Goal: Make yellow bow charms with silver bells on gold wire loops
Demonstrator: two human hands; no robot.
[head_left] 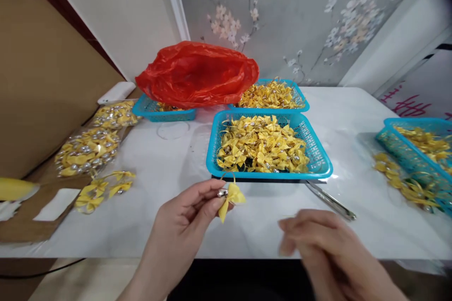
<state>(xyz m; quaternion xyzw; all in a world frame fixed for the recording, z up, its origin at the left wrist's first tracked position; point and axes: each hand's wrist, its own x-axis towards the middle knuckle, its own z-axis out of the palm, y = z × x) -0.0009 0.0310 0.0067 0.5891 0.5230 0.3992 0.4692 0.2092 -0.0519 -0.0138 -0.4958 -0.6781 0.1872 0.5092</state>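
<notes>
My left hand is closed on a yellow ribbon bow, pinched between thumb and fingers. A small shiny silver ball shows beside the bow, and a thin gold loop rises from its top. Just beyond stands a blue plastic basket heaped with similar yellow bows. My right hand is over the table's front edge to the right, apart from the bow. Its fingers look bent but are smeared by motion, so I cannot tell whether they hold anything. Metal scissors or tweezers lie right of the basket.
Behind are another basket of bows and a red plastic bag over a blue basket. Bagged bows and loose bows lie left. At right stands a further basket beside loose bows.
</notes>
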